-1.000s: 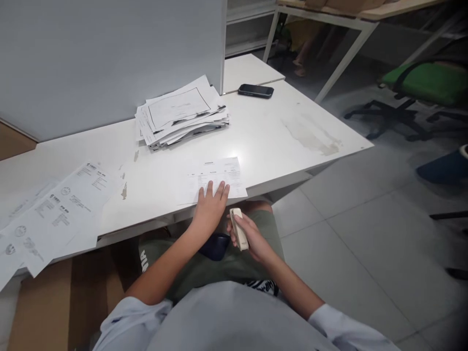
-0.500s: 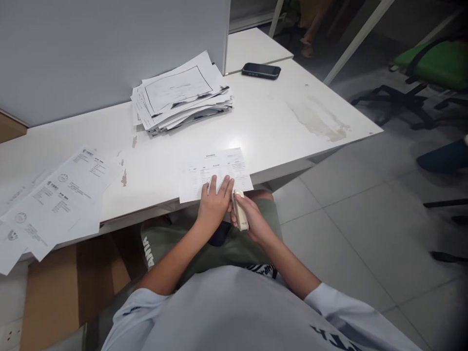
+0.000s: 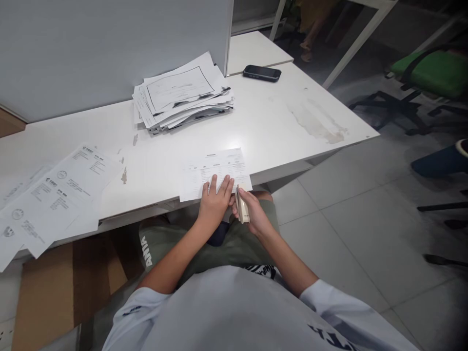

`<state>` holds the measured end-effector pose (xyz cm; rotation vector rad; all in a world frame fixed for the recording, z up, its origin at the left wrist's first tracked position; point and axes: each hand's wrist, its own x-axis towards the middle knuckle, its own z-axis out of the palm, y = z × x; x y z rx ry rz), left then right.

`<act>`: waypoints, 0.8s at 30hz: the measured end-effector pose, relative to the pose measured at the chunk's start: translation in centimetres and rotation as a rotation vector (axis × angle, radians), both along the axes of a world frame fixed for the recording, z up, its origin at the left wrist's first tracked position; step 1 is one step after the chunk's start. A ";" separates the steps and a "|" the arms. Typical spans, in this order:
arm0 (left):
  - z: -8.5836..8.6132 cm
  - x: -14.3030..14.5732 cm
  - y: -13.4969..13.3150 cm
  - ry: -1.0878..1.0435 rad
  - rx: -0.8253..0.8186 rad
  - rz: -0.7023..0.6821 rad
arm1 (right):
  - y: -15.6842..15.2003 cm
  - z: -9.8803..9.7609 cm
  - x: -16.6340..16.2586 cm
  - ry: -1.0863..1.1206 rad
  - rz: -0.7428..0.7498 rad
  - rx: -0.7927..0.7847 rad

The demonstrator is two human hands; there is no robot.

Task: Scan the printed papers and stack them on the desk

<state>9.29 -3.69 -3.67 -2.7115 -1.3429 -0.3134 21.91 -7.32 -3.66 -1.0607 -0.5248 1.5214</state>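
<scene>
A printed sheet of paper (image 3: 215, 163) lies at the desk's front edge, its near side reaching past the edge. My left hand (image 3: 215, 200) rests flat on it with the fingers stretched out. Just to the right, my right hand (image 3: 254, 209) is wrapped round a cream stapler (image 3: 243, 207), thumb on top. The stapler is tilted, close to the sheet's near right corner. Whether its jaws are around the paper I cannot tell, as the fingers partly hide them.
A thick pile of papers (image 3: 183, 92) stands against the grey partition (image 3: 109, 48). Loose printed sheets (image 3: 54, 195) overlap at the left, some past the desk edge. A phone (image 3: 262, 73) lies at the back right. Beneath the desk is a cardboard box (image 3: 44, 292); a green chair (image 3: 435, 73) stands right.
The stapler in my right hand has turned and tilted slightly, showing more of its side. My left hand stays on the sheet. The view has shifted a little.
</scene>
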 end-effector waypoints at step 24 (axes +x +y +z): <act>16.9 -6.8 15.3 -0.435 0.778 0.324 | -7.0 -9.2 2.8 0.392 0.020 -0.275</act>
